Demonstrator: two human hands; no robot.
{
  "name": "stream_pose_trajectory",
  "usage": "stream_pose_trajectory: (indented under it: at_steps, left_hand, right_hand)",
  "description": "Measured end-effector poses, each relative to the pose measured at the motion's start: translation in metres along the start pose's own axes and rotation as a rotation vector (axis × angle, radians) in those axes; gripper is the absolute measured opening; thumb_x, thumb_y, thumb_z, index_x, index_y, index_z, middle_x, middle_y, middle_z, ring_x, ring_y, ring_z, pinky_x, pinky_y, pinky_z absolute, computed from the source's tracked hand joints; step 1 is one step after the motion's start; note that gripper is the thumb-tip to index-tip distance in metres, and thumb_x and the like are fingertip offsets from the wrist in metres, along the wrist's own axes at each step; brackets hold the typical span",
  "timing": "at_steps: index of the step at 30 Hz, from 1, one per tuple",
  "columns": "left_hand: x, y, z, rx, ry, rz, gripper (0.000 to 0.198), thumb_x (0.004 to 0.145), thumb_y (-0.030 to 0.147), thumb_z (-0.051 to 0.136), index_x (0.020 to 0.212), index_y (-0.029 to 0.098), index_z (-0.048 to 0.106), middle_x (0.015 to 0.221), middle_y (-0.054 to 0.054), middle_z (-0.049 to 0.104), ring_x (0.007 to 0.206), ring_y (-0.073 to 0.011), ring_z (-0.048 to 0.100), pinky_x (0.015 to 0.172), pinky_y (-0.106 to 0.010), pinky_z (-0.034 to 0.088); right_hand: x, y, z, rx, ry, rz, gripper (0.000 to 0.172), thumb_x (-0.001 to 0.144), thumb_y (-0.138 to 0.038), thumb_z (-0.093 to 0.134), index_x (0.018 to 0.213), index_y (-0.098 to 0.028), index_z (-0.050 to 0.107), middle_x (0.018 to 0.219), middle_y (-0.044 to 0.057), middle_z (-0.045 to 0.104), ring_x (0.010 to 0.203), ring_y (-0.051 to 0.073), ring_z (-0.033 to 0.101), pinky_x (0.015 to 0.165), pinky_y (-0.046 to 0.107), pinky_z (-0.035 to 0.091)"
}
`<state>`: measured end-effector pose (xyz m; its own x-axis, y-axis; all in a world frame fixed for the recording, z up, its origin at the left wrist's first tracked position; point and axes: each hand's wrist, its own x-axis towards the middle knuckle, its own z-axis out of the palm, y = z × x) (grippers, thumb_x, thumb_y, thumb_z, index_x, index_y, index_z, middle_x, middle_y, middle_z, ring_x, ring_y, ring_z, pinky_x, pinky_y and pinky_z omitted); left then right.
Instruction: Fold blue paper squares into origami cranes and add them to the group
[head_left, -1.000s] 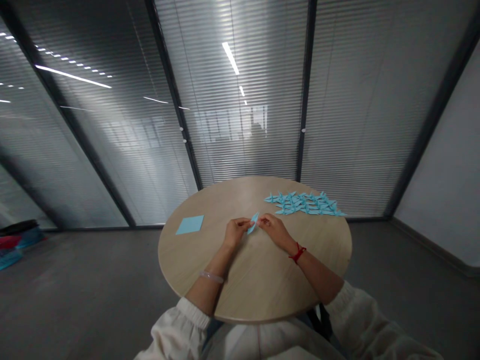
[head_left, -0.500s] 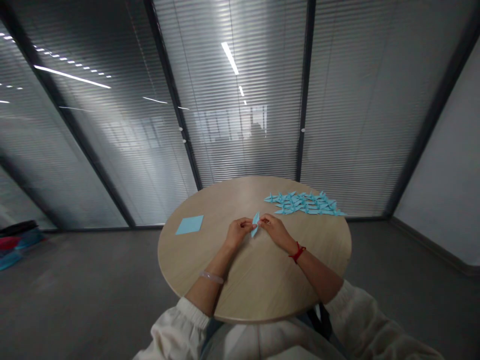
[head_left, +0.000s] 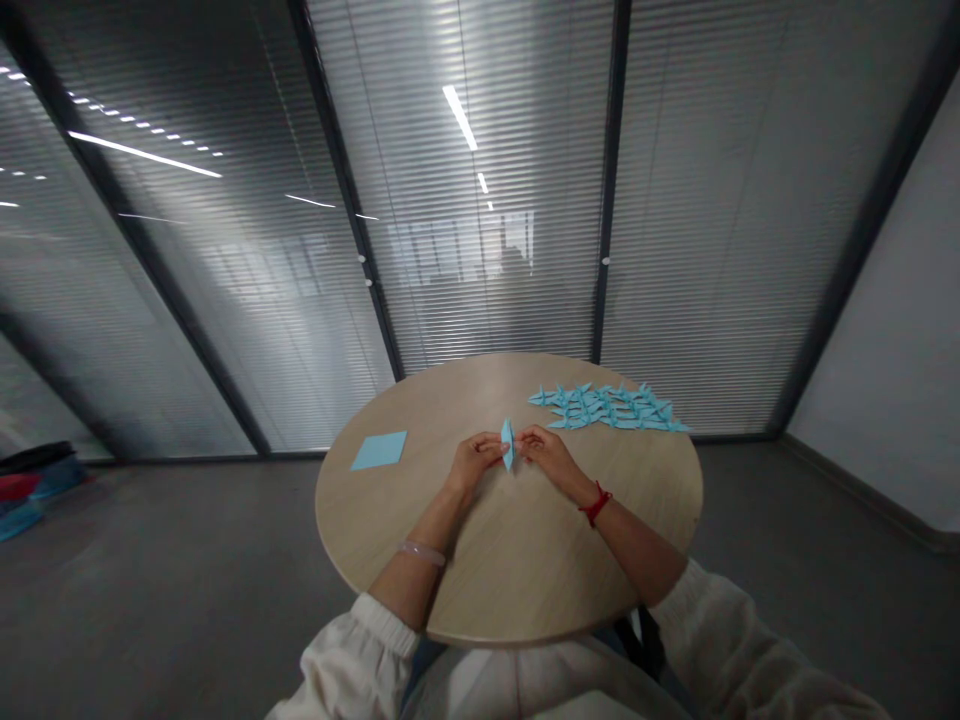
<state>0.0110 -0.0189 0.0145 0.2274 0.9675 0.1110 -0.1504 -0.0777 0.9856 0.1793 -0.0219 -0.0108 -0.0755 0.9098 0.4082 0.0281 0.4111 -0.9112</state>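
Between my two hands is a small folded piece of light blue paper, narrow and pointed at both ends. My left hand pinches its left side with thumb and fingers. On its other side, the fingertips of my right hand are closed on the paper's right edge. The piece stands nearly upright just above the table; its finer folds are too small to make out. Rows of folded blue paper cranes lie beyond my right hand. To the left of my left hand rests a flat blue paper sheet.
All of this is on a round wooden table, whose near edge is close to my body. Glass panels with blinds rise behind it. Blue and red objects sit on the floor at far left.
The folded paper has turned from a slant to nearly upright and shifted slightly left. Both hands stay almost in place around it.
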Motion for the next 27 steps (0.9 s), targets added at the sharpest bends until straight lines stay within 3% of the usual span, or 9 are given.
stream_pose_trajectory:
  at_steps: [7, 12, 16, 21, 27]
  left_hand:
    - [0.001, -0.002, 0.000, -0.021, -0.044, -0.024, 0.046, 0.046, 0.039, 0.087, 0.077, 0.012, 0.066, 0.074, -0.006, 0.071, 0.066, -0.0152, 0.064, 0.071, -0.029, 0.051]
    - [0.000, -0.001, 0.001, 0.005, -0.057, -0.030, 0.045, 0.045, 0.038, 0.087, 0.074, 0.012, 0.065, 0.070, -0.005, 0.069, 0.062, -0.0136, 0.062, 0.068, -0.027, 0.050]
    - [-0.001, 0.000, 0.002, 0.030, -0.077, -0.008, 0.045, 0.047, 0.039, 0.086, 0.076, 0.012, 0.065, 0.070, -0.005, 0.069, 0.062, -0.0139, 0.063, 0.068, -0.027, 0.049]
    - [0.001, -0.001, 0.001, 0.040, -0.053, 0.035, 0.046, 0.049, 0.039, 0.085, 0.078, 0.012, 0.063, 0.067, -0.004, 0.068, 0.061, -0.0136, 0.062, 0.065, -0.026, 0.047]
    - [0.004, -0.003, 0.002, 0.116, -0.081, 0.097, 0.049, 0.048, 0.043, 0.084, 0.076, 0.013, 0.060, 0.059, 0.000, 0.063, 0.053, -0.0097, 0.056, 0.057, -0.022, 0.042]
  right_hand:
    - [-0.001, -0.005, 0.000, 0.001, -0.045, 0.008, 0.023, 0.072, -0.039, 0.064, 0.078, -0.017, 0.061, 0.070, 0.000, 0.061, 0.065, 0.014, 0.055, 0.063, 0.026, 0.043]
    - [-0.001, -0.007, -0.001, -0.132, -0.007, -0.029, 0.016, 0.070, -0.033, 0.063, 0.074, -0.017, 0.061, 0.071, 0.000, 0.061, 0.070, 0.015, 0.056, 0.069, 0.027, 0.043]
    - [-0.001, -0.006, 0.000, -0.107, -0.012, 0.005, 0.013, 0.069, -0.030, 0.062, 0.074, -0.018, 0.059, 0.067, -0.001, 0.060, 0.064, 0.013, 0.056, 0.063, 0.025, 0.043]
    - [-0.001, -0.008, 0.003, 0.068, -0.068, 0.053, 0.017, 0.072, -0.035, 0.060, 0.075, -0.018, 0.057, 0.063, -0.001, 0.060, 0.056, 0.012, 0.056, 0.058, 0.025, 0.045]
    - [-0.004, -0.014, 0.002, 0.025, -0.056, 0.060, 0.029, 0.068, -0.044, 0.068, 0.074, -0.016, 0.060, 0.063, -0.001, 0.061, 0.054, 0.011, 0.052, 0.054, 0.024, 0.041]
